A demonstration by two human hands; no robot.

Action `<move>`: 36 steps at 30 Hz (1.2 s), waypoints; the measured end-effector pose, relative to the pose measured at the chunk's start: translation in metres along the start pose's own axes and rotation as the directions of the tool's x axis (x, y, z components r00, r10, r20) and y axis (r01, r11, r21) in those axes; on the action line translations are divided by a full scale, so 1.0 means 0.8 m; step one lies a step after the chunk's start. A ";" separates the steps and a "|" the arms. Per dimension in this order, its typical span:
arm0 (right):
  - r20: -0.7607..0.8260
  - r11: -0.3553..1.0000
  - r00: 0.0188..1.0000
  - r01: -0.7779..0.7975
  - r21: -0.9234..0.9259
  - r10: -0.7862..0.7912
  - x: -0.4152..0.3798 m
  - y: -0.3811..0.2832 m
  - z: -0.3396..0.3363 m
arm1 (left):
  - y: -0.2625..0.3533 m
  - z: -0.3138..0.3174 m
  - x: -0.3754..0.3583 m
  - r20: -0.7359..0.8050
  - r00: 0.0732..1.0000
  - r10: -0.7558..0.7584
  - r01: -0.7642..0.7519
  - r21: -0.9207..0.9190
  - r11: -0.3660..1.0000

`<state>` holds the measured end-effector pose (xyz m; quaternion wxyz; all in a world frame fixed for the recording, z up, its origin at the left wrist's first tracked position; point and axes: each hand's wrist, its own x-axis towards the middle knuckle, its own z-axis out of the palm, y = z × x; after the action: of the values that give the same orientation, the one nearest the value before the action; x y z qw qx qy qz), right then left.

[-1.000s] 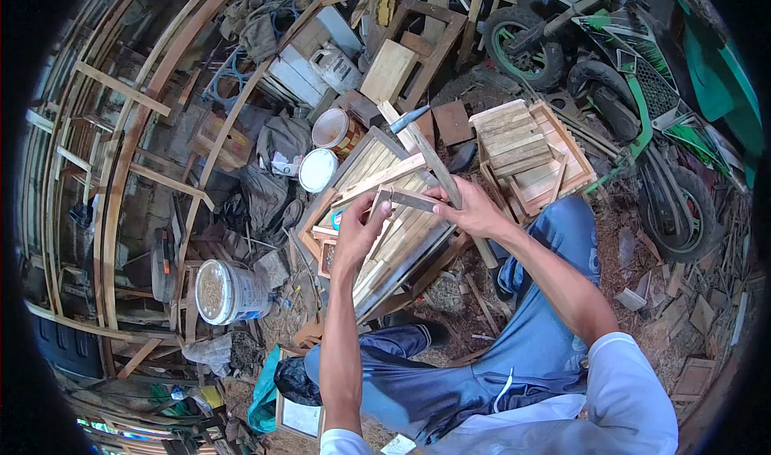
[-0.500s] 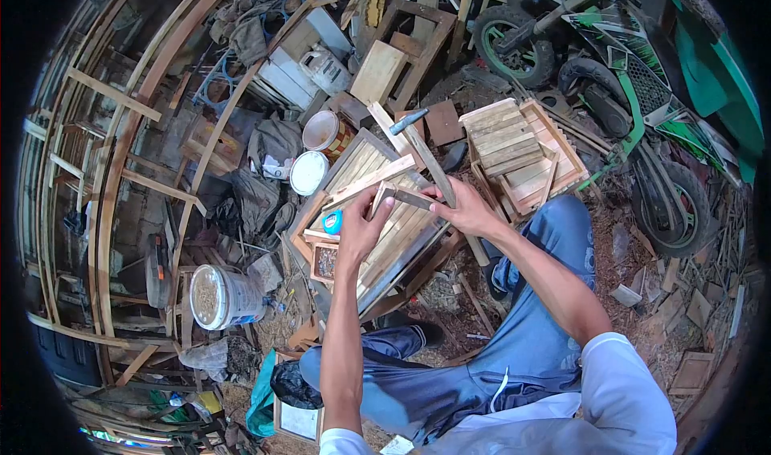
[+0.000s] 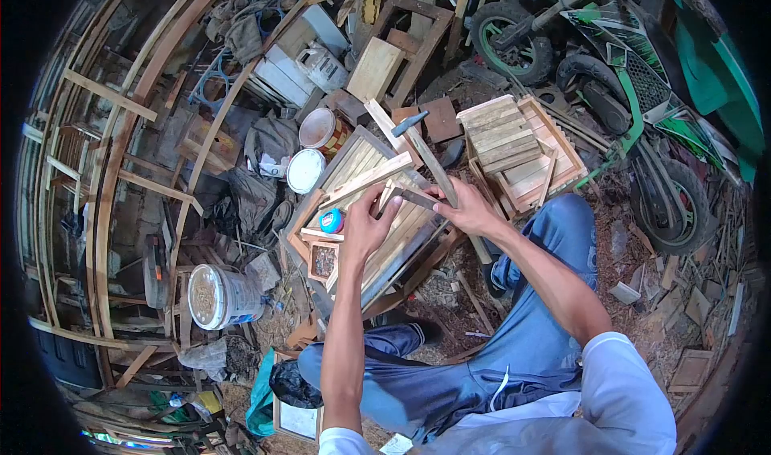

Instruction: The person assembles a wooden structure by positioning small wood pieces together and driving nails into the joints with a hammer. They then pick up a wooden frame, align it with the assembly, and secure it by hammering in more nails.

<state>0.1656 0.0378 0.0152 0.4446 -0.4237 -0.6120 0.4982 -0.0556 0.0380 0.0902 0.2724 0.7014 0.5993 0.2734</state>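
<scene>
Wooden strip (image 3: 418, 199) is clamped by fingers of left hand (image 3: 371, 227) and right hand (image 3: 470, 212), likely for steadiness (right seemingly grips hammer (image 3: 426, 154) too).

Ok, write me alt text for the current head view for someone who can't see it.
A person's left hand and right hand hold small wooden pieces between them above a slatted wooden surface, the right also gripping a hammer by its handle. A round blue container and small wooden box sit to the left; a green motorbike is at upper right.
</scene>
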 end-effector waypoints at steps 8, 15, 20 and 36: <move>-0.017 0.991 1.000 -0.003 -0.131 0.001 -0.006 0.014 -0.002 | 0.034 0.010 -0.006 0.048 0.994 -0.102 0.089 0.217 0.972; -0.062 0.983 0.996 0.056 -0.175 -0.068 -0.006 0.037 -0.002 | 0.029 0.031 -0.005 -0.023 0.995 0.099 -0.089 0.280 0.956; -0.061 0.985 0.998 -0.004 -0.170 -0.006 -0.008 0.038 0.000 | 0.012 0.042 -0.004 -0.087 0.975 0.206 -0.182 0.227 0.957; -0.042 0.987 0.999 -0.036 -0.154 0.030 -0.010 0.025 -0.002 | 0.006 0.045 -0.003 -0.099 0.968 0.230 -0.203 0.231 0.951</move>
<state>0.1708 0.0335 -0.0056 0.4141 -0.4767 -0.6328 0.4481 -0.0274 0.0334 0.0683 0.1235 0.7702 0.5610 0.2772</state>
